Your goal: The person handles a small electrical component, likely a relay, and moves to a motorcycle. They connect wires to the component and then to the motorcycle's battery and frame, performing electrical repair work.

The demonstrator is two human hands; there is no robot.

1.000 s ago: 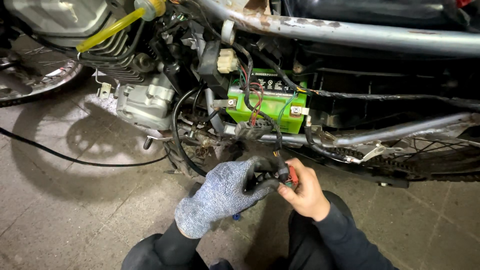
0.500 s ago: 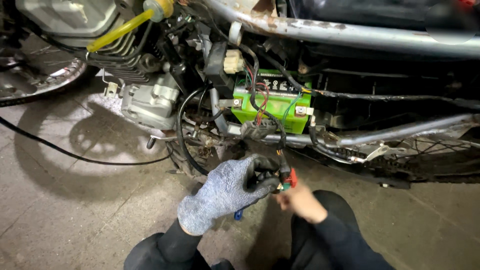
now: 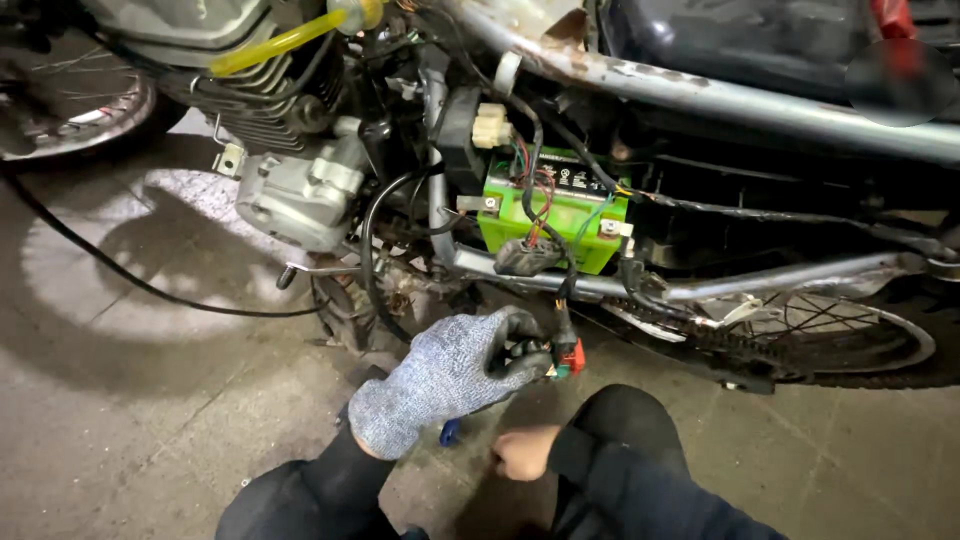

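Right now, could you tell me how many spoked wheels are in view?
2: one spoked wheel at the top left edge, and another spoked wheel at the lower right behind the frame; both are partly hidden.

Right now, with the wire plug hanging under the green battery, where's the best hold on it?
Probably by the plug body itself, not the thin wires above it. It hangs at the wire end below the green battery, so come from the left and slightly below, where the gloved left hand pinches it. The bare right hand is low, apart from it.

Speckled grey knit glove [image 3: 440, 385], glossy green plastic battery [image 3: 555, 215], rusty metal frame tube [image 3: 700, 95].
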